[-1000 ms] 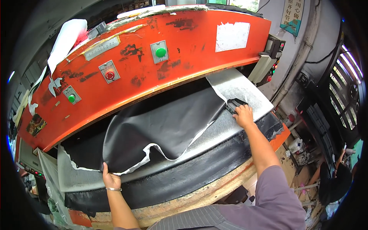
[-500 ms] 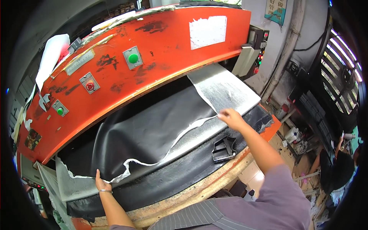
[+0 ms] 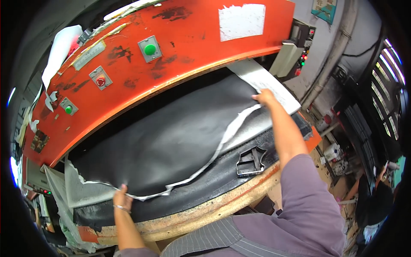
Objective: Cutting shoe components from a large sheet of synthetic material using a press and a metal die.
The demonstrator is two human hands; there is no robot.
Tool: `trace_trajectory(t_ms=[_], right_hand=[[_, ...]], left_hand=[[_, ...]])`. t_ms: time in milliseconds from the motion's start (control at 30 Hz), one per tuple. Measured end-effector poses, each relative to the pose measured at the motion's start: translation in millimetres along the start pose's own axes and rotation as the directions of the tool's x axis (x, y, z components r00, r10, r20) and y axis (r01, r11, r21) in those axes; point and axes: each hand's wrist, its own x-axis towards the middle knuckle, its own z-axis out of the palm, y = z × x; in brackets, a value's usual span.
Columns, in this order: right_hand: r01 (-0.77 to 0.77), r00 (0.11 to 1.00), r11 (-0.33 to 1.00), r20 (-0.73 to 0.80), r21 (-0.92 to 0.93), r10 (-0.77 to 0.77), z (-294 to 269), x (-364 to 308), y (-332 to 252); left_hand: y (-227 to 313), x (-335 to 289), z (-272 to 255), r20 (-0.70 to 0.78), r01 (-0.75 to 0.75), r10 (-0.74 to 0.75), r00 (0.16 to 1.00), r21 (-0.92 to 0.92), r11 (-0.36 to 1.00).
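Note:
A wide black leather-like sheet (image 3: 167, 132) with a ragged white edge spreads over a pale cutting board (image 3: 85, 195), under the orange beam of a press (image 3: 180, 38). My left hand (image 3: 123, 199), a bracelet on its wrist, grips the sheet's near left edge, thumb on top and fingers partly hidden. At the right end, my right hand (image 3: 266, 98) pinches the sheet's edge. Between my hands that edge sags in a curve over the front of the board. A metal cutting die (image 3: 251, 161) lies on the black front ledge (image 3: 192, 197), beside the sheet.
Green push buttons (image 3: 150, 49) and a red one (image 3: 100, 81) sit on the press beam. A control box (image 3: 302, 51) with small lights stands at its right end. Clear plastic film (image 3: 58, 192) hangs at the left. Another person (image 3: 376, 197) is at the far right.
Both hands have shifted the sheet rightward, my right hand also moving farther back. The large fold at the sheet's left has flattened, and less of the board shows at the right.

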Motion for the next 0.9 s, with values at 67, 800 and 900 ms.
trace_trajectory(t_ms=[67, 800, 900], right_hand=[[0.133, 0.962, 0.991, -0.241, -0.01, -0.131, -12.2, 18.6, 35.1], [0.086, 0.994, 0.855, -0.107, 0.512, -0.036, 49.1, -0.4, 37.2], [0.212, 0.976, 0.907, -0.131, 0.364, -0.175, 47.7, -23.6, 53.2]], left_hand=[[-22.5, -21.2, 17.5, -0.055, 0.076, -0.075, 0.996, 0.017, 0.997], [-64.4, -55.9, 85.4, -0.091, 0.133, -0.123, 0.988, 0.11, 0.985], [-61.4, -51.3, 60.4, 0.029, 0.098, -0.095, 0.995, -0.15, 0.984]])
